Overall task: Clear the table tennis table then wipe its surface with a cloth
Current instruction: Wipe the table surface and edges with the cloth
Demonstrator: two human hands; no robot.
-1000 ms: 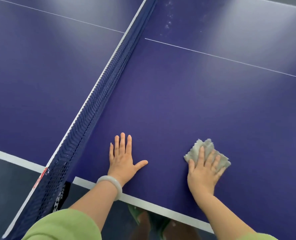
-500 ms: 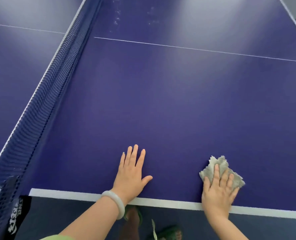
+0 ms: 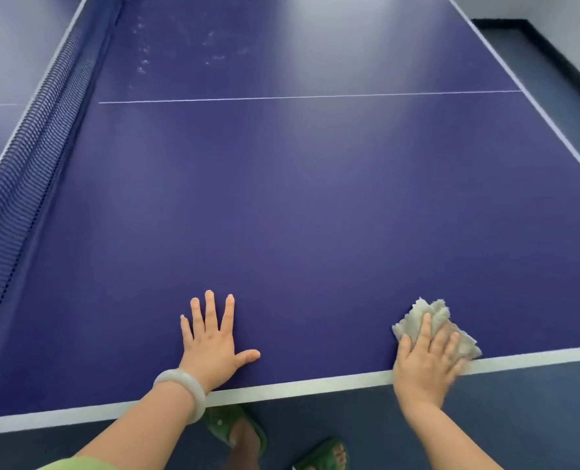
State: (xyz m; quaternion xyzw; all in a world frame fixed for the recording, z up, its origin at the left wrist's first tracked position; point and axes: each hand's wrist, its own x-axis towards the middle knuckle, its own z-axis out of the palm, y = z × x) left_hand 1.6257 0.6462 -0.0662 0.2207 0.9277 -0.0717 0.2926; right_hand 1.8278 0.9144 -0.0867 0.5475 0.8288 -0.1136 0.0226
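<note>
Wiping step, I'd say: right hand (image 3: 424,368) pressed the cloth (image 3: 433,318) flat, fingers straight, at the table's (image 3: 282,215) near edge. Left hand (image 3: 210,344) splayed flat, bracing. Next probably needed a long reach to the smudges (image 3: 180,49) by the net (image 3: 27,157).

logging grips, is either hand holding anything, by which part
Nothing gripped: right hand presses flat on the near half of the cloth; left hand rests flat on the table.
</note>
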